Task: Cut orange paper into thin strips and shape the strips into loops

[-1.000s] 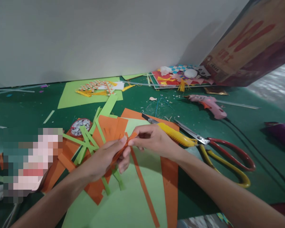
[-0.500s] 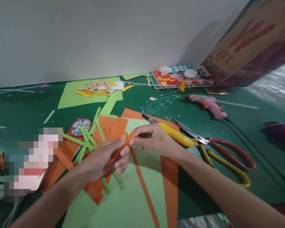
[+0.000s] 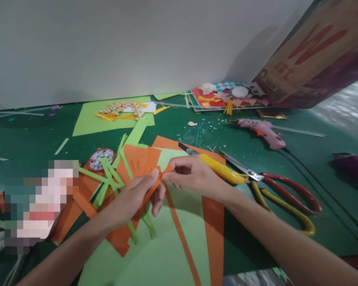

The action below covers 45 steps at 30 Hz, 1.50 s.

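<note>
A narrow, matte orange paper strip (image 3: 150, 192), slanting upward, pinched by the left hand (image 3: 134, 195) between thumb and fingers, its upper end clasped in the fingertips of the right hand (image 3: 192, 174), all held above a light green sheet (image 3: 137, 264).

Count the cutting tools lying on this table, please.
2: a yellow-handled knife beside the right hand, and scissors to the knife's right. Others may be hidden.
</note>
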Tool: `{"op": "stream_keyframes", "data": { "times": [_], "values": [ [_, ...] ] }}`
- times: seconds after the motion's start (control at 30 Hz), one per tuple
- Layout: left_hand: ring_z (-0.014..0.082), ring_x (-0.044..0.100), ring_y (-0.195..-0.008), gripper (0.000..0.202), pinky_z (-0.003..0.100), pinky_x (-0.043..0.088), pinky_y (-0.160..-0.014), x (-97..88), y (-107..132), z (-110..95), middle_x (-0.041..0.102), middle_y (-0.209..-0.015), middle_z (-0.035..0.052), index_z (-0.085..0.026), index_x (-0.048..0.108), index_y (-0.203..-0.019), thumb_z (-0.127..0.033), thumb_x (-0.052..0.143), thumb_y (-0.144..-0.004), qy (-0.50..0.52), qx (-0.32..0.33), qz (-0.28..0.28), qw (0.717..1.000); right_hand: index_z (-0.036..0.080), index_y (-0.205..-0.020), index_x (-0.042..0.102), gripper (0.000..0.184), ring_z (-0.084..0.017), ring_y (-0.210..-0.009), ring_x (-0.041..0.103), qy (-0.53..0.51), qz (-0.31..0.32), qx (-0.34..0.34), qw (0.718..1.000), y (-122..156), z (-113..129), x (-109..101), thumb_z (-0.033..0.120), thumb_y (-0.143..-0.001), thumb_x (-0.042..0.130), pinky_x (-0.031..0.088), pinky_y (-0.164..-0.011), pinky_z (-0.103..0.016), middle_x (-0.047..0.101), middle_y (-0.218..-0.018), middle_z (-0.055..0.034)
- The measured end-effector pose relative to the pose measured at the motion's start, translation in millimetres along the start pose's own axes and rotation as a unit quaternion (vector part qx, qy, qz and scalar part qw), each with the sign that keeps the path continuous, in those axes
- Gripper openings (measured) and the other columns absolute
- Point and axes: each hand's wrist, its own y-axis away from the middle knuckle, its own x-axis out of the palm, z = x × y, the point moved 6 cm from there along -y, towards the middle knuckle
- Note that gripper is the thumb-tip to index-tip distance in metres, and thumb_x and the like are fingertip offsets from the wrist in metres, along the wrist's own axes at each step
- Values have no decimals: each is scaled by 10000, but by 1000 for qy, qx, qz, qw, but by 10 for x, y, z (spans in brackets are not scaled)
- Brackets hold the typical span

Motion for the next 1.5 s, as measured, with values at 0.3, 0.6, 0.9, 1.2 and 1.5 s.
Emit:
{"op": "stream_keyframes", "data": {
  "times": [0.3, 0.6, 0.9, 1.2, 1.5],
  "values": [
    [94, 523, -522, 333, 217, 370, -549, -30, 30, -61, 556, -534, -37, -177, 537, -690, -339, 373, -930, -144, 46, -50, 987, 168, -557, 485, 362, -74, -458, 417, -1, -2, 16, 1000, 7, 23, -11, 418, -730, 682, 308, -473, -227, 473, -481, 46],
    [91, 487, -504, 316, 209, 334, -491, -72, 38, -79, 552, -527, -35, -185, 538, -684, -323, 370, -914, -181, 55, -76, 979, 179, -559, 474, 349, -73, -436, 412, -28, -58, -11, 998, 5, 9, -120, 417, -725, 668, 312, -462, -233, 462, -451, 56],
    [104, 440, -479, 309, 208, 325, -446, -95, 56, -139, 529, -508, -24, -186, 537, -664, -344, 377, -876, -201, 64, -118, 970, 186, -512, 465, 346, -67, -406, 380, -82, -154, -34, 984, 14, 66, -278, 369, -681, 705, 293, -442, -241, 431, -407, 67],
    [105, 451, -467, 294, 209, 318, -434, -129, 57, -180, 522, -487, -27, -185, 536, -642, -338, 409, -859, -184, 79, -162, 966, 194, -486, 396, 354, -60, -389, 394, -130, -217, -52, 966, 31, 44, -364, 253, -657, 700, 268, -424, -236, 372, -405, 79],
    [115, 554, -498, 376, 223, 412, -504, -117, 8, -87, 611, -558, -1, -153, 607, -790, -427, 387, -922, -2, 51, -108, 993, 196, -565, 449, 309, -67, -400, 380, -114, -164, -58, 978, 7, 43, -294, 335, -693, 694, 316, -427, -233, 417, -412, 78]
  ]
}}
